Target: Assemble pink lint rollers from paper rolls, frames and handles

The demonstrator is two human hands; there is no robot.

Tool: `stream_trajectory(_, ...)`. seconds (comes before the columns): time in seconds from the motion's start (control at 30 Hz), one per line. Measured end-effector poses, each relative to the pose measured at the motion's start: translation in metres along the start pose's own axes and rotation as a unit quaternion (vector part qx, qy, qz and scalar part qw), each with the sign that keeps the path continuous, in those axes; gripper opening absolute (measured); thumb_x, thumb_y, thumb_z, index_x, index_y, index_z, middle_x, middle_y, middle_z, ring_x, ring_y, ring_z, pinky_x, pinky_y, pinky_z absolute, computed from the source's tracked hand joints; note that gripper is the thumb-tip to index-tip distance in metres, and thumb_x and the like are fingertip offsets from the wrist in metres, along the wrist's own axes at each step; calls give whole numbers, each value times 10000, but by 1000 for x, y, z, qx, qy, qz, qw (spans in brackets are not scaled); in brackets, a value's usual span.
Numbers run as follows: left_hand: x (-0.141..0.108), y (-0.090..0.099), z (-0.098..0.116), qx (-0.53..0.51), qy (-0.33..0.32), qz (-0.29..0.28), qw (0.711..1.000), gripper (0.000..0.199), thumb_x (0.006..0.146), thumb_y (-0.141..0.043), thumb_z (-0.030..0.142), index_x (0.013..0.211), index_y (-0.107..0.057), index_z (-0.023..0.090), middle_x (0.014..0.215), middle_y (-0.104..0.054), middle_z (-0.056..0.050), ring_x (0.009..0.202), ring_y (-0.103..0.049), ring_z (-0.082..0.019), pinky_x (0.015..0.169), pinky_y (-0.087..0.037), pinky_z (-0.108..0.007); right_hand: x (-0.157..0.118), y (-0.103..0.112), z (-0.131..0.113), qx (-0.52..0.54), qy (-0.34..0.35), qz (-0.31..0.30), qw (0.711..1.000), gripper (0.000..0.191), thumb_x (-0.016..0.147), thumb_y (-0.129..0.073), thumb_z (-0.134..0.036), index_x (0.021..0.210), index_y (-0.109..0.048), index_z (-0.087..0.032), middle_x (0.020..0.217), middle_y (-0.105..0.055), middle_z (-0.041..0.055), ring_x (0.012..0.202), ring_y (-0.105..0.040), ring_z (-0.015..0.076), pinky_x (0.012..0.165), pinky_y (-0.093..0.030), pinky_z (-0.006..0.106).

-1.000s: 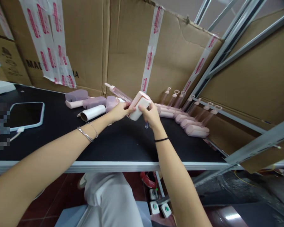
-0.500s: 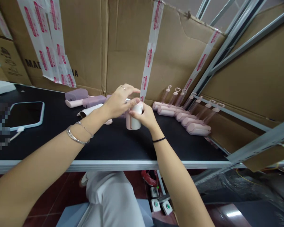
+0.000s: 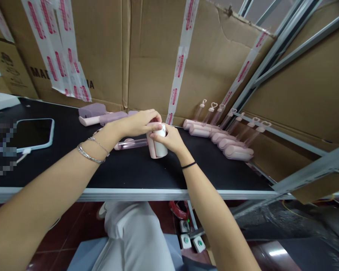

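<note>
Between my two hands a pink-and-white cylinder [image 3: 157, 145] stands roughly upright over the black tabletop, with a white curved shell against its pink body. My right hand [image 3: 172, 137] is wrapped round its right side, thumb across the front. From the left, my left hand [image 3: 142, 123] bends over the upper end, its thumb pressed there; the fingertips are partly hidden. A clear tube with a pink end [image 3: 132, 143] lies just below my left wrist. Farther back lie mauve cases [image 3: 92, 110] and a pink cylinder [image 3: 89, 121], partly covered by my left forearm.
Several pink cylinders [image 3: 237, 153] lie in a row at the right, with clear heart-topped wands [image 3: 248, 133] leaning behind them. A phone [image 3: 32, 134] with a cable rests at the left. Cardboard [image 3: 152, 56] walls the back; a metal frame [image 3: 313, 173] borders the right.
My left hand has come down and closed over the top of the cylinder. The white curved piece seen lying left of it no longer shows; the clear tube shows more fully.
</note>
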State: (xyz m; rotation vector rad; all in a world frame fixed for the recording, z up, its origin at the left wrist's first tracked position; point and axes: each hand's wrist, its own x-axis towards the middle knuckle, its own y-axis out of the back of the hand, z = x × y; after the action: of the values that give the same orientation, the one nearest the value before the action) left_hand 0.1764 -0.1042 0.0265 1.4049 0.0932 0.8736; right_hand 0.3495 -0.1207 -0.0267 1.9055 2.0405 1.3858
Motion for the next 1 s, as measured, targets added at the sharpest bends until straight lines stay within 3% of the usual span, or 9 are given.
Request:
stream_trajectory(0.3,-1,-3,-2,-24,-1,48,999,342,801,-417,502,731,-464,171,762,-532,-22,665,-454,-136,631,-350,-262,0,-6,-2,22,43,-19,999,484,674,-694,-523,1005,-661,-171,859,-685,10,782,-595,169,705,-430,263)
stream_trajectory(0.67,0,-10,-5,-14,-7,131,991,202,780,-443,331,752,-541,156,716,-618,-8,623,-527,-115,618,-387,-236,4,-3,9,99,59,-70,991,408,657,-720,-432,949,-599,-175,886,-656,11,802,-586,168,769,-457,300)
stream_trajectory(0.8,-2,-6,-13,-66,36,186,980,274,884,-357,357,849,-537,154,746,-654,-27,606,-556,-111,606,-412,-233,3,5,8,207,49,-40,976,418,634,-744,-414,933,-542,-203,953,-687,32,866,-626,187,815,-491,330)
stream_trajectory(0.9,-3,-5,-26,-69,81,187,977,300,915,-346,375,905,-551,155,785,-678,-46,637,-592,-127,638,-447,-251,3,8,11,255,10,16,967,452,647,-743,-454,961,-521,-216,958,-692,47,872,-637,192,777,-515,327)
stream_trajectory(1.0,-1,-11,-34,12,98,209,973,337,913,-344,369,957,-592,145,942,-690,-104,892,-632,-208,841,-463,-354,6,5,15,259,-22,67,963,522,670,-712,-540,1045,-533,-224,917,-661,38,866,-622,188,692,-514,293)
